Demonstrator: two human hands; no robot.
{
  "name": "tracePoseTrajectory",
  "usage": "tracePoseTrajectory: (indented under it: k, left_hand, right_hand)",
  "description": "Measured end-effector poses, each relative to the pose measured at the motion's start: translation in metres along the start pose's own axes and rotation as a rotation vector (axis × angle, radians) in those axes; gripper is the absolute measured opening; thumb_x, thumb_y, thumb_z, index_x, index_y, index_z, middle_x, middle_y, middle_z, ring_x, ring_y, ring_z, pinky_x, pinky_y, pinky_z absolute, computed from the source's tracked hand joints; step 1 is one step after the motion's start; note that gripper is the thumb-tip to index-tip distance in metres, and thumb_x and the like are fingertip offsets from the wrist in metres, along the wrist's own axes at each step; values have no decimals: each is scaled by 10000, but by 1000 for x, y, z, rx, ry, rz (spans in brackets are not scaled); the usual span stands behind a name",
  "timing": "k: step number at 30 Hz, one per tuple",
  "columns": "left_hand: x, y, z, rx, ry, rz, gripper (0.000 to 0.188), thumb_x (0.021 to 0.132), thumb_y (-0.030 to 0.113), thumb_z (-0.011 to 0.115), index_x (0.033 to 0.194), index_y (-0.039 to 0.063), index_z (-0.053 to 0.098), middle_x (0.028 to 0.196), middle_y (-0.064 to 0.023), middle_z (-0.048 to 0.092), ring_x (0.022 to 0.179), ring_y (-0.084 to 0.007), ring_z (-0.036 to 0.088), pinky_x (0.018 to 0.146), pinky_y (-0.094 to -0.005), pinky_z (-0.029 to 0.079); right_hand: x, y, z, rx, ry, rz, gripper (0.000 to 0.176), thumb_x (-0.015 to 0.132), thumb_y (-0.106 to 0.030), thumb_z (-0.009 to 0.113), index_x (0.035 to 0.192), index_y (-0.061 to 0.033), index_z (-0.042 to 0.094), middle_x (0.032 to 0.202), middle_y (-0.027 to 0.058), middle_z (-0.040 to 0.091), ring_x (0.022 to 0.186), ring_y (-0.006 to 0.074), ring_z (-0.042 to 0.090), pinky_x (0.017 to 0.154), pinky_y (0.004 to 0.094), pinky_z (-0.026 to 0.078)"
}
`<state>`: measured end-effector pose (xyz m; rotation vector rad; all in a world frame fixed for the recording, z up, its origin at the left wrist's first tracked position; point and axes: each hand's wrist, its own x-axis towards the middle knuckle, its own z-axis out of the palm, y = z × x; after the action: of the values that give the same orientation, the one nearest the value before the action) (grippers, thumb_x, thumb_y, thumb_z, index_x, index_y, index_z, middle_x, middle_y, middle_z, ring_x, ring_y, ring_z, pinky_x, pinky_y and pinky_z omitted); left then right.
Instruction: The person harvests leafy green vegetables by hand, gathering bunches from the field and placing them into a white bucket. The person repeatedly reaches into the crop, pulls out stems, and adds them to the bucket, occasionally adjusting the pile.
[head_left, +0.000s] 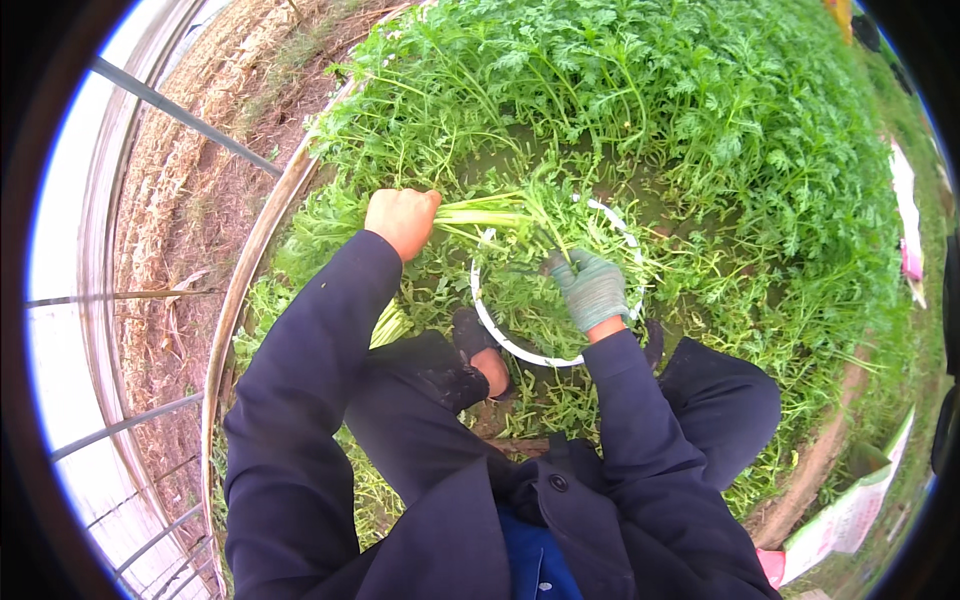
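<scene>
A bundle of leafy green stems (480, 217) is in my bare left hand (403, 217). The cut stalks point right and the leaves hang out to the left. My right hand (592, 289), in a grey-green knit glove, is closed over a white-rimmed round container (517, 351) between my feet. A thin green stem (559, 232) runs into its fingers. Something dark shows at the glove's fingertips; I cannot tell whether it is a tool or soiled fabric. Loose greens (525, 307) lie within the rim. Another bundle of stalks (391, 324) rests beside my left knee, partly hidden by my sleeve.
Dense feathery-leaved plants (660, 97) grow ahead and to the right. A pale curved edging (247, 262) and metal poles (187, 120) border the left, with dry straw (169, 172) beyond. Printed bags (840, 517) lie at lower right. Trimmings cover the ground around my shoes (474, 334).
</scene>
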<state>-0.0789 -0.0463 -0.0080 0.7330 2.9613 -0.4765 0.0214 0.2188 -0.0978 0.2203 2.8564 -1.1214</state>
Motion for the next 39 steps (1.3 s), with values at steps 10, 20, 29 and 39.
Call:
tracePoseTrajectory:
  k: [10,20,29,39]
  left_hand:
    - [8,-13,-1,-723,-599,-22,344,860,244,741,1131,35,707,896,-146,718,845,-255,660,814,-400,510]
    - [-13,-15,12,-235,-153,-68,296,801,222,754,1085,159,703,889,-117,727,912,-309,708,789,-451,548]
    - [-33,4,0,14,450,67,201,792,114,647,972,185,590,774,-28,567,737,-240,640,671,-424,436]
    - [-38,42,0,117,678,82,121,793,141,623,897,166,567,741,-4,485,655,-194,540,627,-379,396]
  right_hand:
    - [53,14,32,-154,-63,135,445,965,-597,549,1096,-216,737,903,67,709,759,216,668,711,407,519]
    - [26,119,67,-121,-255,493,726,909,-640,581,1275,-18,666,1245,238,672,1165,388,639,991,427,488]
    - [-3,147,86,30,-219,611,613,954,-569,543,1190,-27,706,1218,235,684,1126,381,663,979,453,496]
    - [-16,-7,-4,314,190,-25,517,1012,-458,572,1206,6,695,979,176,759,861,244,738,800,349,592]
